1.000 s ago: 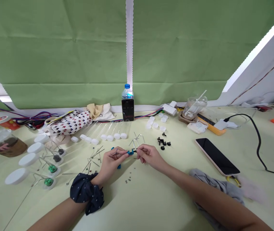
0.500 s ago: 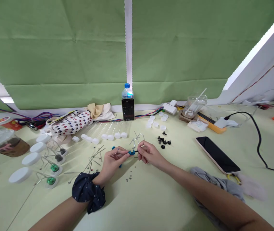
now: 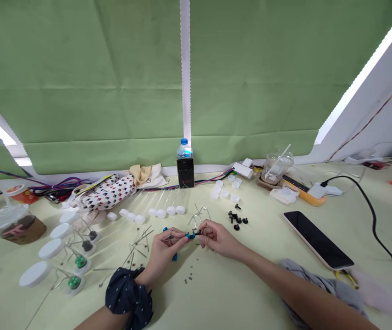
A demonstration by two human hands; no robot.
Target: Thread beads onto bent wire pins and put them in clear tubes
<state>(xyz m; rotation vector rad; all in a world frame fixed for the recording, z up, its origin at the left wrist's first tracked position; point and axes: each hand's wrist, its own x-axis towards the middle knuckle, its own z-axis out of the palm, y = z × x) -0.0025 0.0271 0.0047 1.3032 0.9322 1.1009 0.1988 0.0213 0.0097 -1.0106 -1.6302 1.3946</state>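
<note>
My left hand [image 3: 165, 250] pinches a small blue part [image 3: 190, 235] together with a thin bent wire, just above the pale green table [image 3: 237, 284]. My right hand [image 3: 217, 238] is closed in a pinch at the other side of the blue part, on a small dark piece that I cannot make out. A dark dotted scrunchie [image 3: 129, 295] sits on my left wrist. Loose bent wires [image 3: 140, 240] lie left of my hands and several more wires [image 3: 200, 213] lie just behind them. Small black knobs [image 3: 236, 220] lie to the right, tiny dark bits [image 3: 189, 277] in front.
A row of clear tubes with white caps [image 3: 154, 211] lies behind the hands. White-lidded jars [image 3: 49, 248] stand at the left, a phone [image 3: 319, 239] and grey cloth [image 3: 316, 284] at the right. A water bottle [image 3: 184, 149] with a timer phone leans at the back. A black cable [image 3: 374, 220] crosses the right.
The view has tilted up, so everything sits lower in the frame. Both hands keep the same pinch on the blue part and wire; nothing was let go.
</note>
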